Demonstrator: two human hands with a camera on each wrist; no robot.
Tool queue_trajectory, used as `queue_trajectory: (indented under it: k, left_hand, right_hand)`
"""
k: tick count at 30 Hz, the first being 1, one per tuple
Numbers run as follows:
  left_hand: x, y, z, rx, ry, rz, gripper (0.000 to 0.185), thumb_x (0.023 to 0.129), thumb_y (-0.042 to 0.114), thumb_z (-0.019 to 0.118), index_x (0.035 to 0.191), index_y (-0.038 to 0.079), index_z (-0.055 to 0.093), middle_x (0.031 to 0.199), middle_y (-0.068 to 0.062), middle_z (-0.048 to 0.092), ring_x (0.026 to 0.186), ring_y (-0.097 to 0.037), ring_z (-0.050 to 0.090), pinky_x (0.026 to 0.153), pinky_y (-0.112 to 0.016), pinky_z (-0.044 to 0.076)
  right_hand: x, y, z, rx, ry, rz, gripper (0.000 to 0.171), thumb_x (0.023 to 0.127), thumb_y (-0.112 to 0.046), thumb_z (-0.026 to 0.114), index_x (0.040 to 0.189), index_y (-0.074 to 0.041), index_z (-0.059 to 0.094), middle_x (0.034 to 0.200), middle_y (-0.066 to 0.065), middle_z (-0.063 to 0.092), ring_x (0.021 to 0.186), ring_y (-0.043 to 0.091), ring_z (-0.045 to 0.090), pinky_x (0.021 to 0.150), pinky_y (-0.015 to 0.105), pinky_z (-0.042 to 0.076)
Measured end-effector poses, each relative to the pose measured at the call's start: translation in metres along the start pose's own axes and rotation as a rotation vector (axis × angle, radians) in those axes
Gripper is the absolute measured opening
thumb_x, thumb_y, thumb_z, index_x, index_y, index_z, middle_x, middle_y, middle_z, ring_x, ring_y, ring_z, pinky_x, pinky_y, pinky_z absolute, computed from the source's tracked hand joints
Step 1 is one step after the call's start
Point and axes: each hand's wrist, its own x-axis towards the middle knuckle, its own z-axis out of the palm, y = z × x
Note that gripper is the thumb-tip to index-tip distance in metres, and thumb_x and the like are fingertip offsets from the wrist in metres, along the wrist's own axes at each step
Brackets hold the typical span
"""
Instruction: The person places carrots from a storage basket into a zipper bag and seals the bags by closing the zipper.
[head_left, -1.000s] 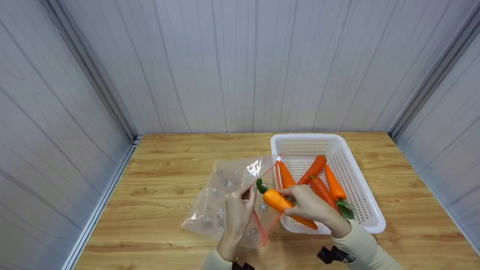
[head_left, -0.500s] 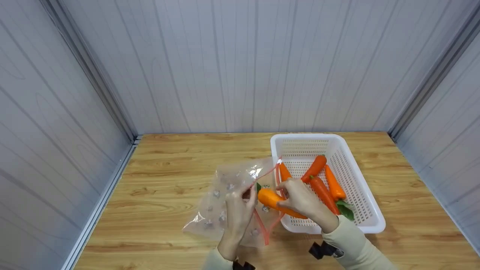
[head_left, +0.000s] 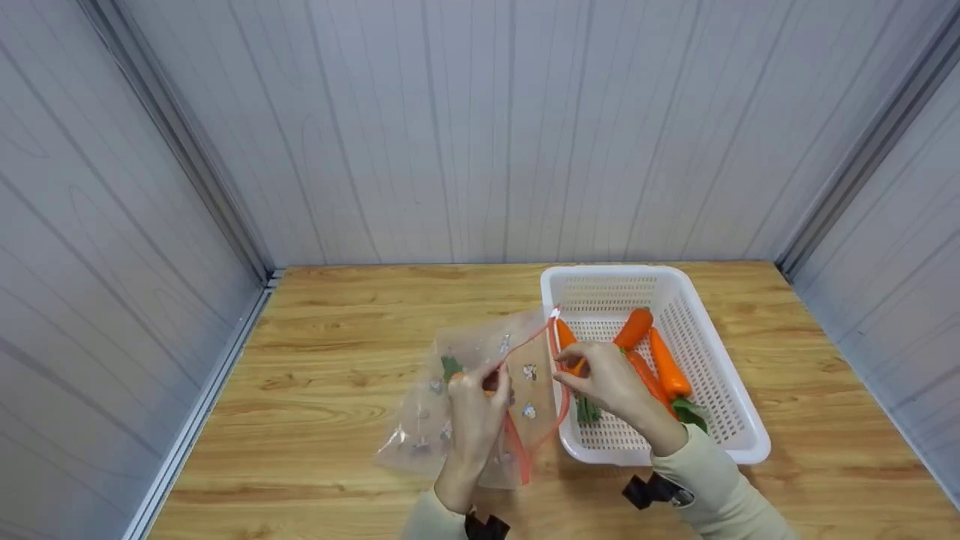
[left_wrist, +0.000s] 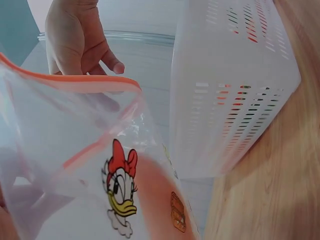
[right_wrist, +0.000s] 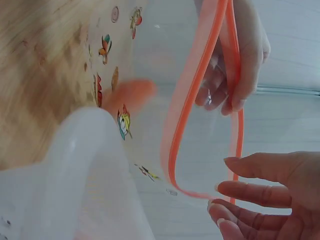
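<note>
Clear plastic printed with small cartoon stickers makes up the zip bag point(head_left: 469, 397), which lies on the wooden table point(head_left: 337, 352) just left of the white basket point(head_left: 720, 360). Its orange zip strip point(head_left: 536, 409) gapes toward the basket. The left hand point(head_left: 476, 409) pinches the upper lip of the mouth between curled fingers and thumb, holding that edge lifted off the table. Inside the bag lies 1 carrot point(head_left: 469, 373), its green top pointing away from the opening and its orange body mostly hidden behind the left hand; in the left wrist view it shows as an orange blur point(left_wrist: 160, 185) through the film under a duck sticker point(left_wrist: 121, 192).

The right hand point(head_left: 604, 375) hovers at the bag's mouth, over the basket's near left wall. Its fingers point(right_wrist: 260, 175) are straight and slightly spread, gripping nothing, with the tips just beside the zip strip point(right_wrist: 200, 100); whether they touch it cannot be told.

The basket still contains several carrots: 3 orange bodies point(head_left: 660, 360) show beside and behind the right hand, with green leaves point(head_left: 686, 412) near the front. A beige sleeve point(head_left: 712, 487) covers the right forearm. Grey panelled walls point(head_left: 480, 127) enclose the table on 3 sides.
</note>
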Motion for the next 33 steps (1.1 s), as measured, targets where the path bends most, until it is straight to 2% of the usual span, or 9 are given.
queue_trajectory:
  k: [5,10,15,22,33]
  left_hand:
    - [0.001,0.0,-0.001,0.016,0.018,0.019,0.009,0.079,0.002,0.059,0.079,0.001,0.068,0.06,-0.004,0.063,0.05,-0.005,0.057,0.045,-0.014,0.045]
    - [0.001,0.0,-0.001,0.026,0.021,0.033,0.009,0.079,0.001,0.06,0.079,0.001,0.069,0.06,-0.003,0.062,0.05,-0.005,0.056,0.046,-0.014,0.045]
    - [0.001,-0.001,0.0,0.011,0.036,0.061,0.009,0.077,-0.001,0.06,0.077,-0.001,0.069,0.06,-0.006,0.063,0.051,-0.006,0.057,0.047,-0.014,0.046]
    - [0.001,-0.001,-0.001,0.026,0.016,0.037,0.01,0.078,0.0,0.06,0.082,-0.001,0.069,0.064,-0.005,0.064,0.053,-0.007,0.057,0.047,-0.016,0.046]
    - [0.0,-0.001,0.0,0.027,-0.007,0.021,0.011,0.079,0.001,0.06,0.085,-0.002,0.069,0.064,-0.004,0.063,0.052,-0.006,0.056,0.047,-0.015,0.045]
  right_hand:
    - [0.002,0.004,-0.013,0.066,0.001,0.016,0.015,0.077,-0.013,0.069,0.088,-0.005,0.067,0.077,0.001,0.062,0.065,0.012,0.055,0.059,0.024,0.047]
    - [0.009,0.008,-0.026,0.101,0.031,0.038,0.016,0.077,-0.013,0.068,0.089,-0.003,0.067,0.074,0.002,0.062,0.062,0.012,0.054,0.058,0.025,0.047]
    - [0.016,0.019,-0.038,0.1,-0.001,0.097,0.024,0.078,-0.015,0.067,0.096,0.001,0.064,0.075,0.006,0.062,0.061,0.015,0.055,0.056,0.028,0.047]
    - [0.025,0.04,-0.045,0.12,-0.019,0.175,0.033,0.079,-0.014,0.066,0.103,0.007,0.059,0.081,0.014,0.062,0.071,0.025,0.058,0.064,0.034,0.049]
    - [0.029,0.085,-0.042,0.193,-0.049,0.374,0.051,0.082,-0.02,0.062,0.121,0.01,0.046,0.099,0.023,0.056,0.094,0.035,0.052,0.073,0.039,0.047]
